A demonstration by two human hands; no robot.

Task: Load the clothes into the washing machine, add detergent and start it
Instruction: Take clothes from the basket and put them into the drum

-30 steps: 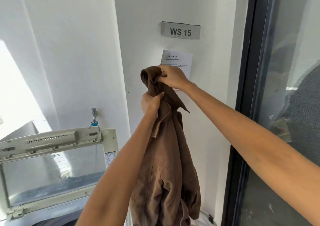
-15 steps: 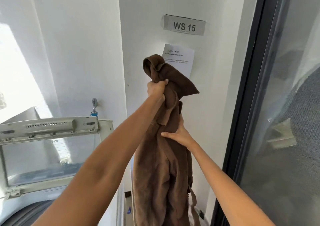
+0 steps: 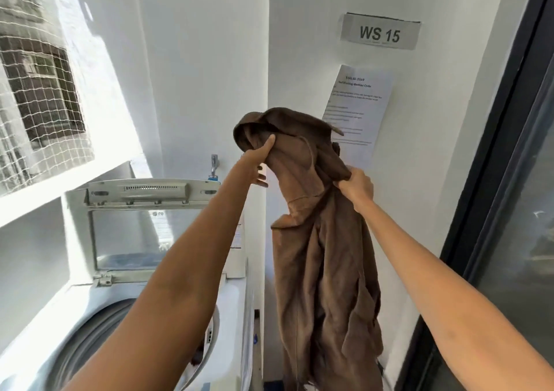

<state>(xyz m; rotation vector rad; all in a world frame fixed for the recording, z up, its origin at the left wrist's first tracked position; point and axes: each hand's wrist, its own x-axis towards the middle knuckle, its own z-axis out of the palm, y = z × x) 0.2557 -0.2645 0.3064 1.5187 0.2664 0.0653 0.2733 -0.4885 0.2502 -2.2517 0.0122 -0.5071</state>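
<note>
A brown garment (image 3: 323, 258) hangs in the air in front of the white wall, held up by both hands. My left hand (image 3: 259, 162) grips its bunched top on the left, thumb over the cloth. My right hand (image 3: 358, 188) pinches a fold on the right, a little lower. The rest of the garment drapes down to the bottom of the view. The top-loading washing machine (image 3: 230, 309) stands at lower left with its lid (image 3: 135, 231) raised upright and the round drum opening (image 3: 90, 339) showing beneath my left arm.
A tap (image 3: 213, 165) sticks out of the wall behind the machine. A "WS 15" sign (image 3: 379, 32) and a printed sheet (image 3: 358, 111) hang on the wall. A dark-framed glass door (image 3: 509, 180) runs down the right side. A netted window (image 3: 39, 90) is at upper left.
My right hand has moved up and to the right to pinch a fold near the top. The garment has spread wider between both hands. The view has swung left, showing more of the machine.
</note>
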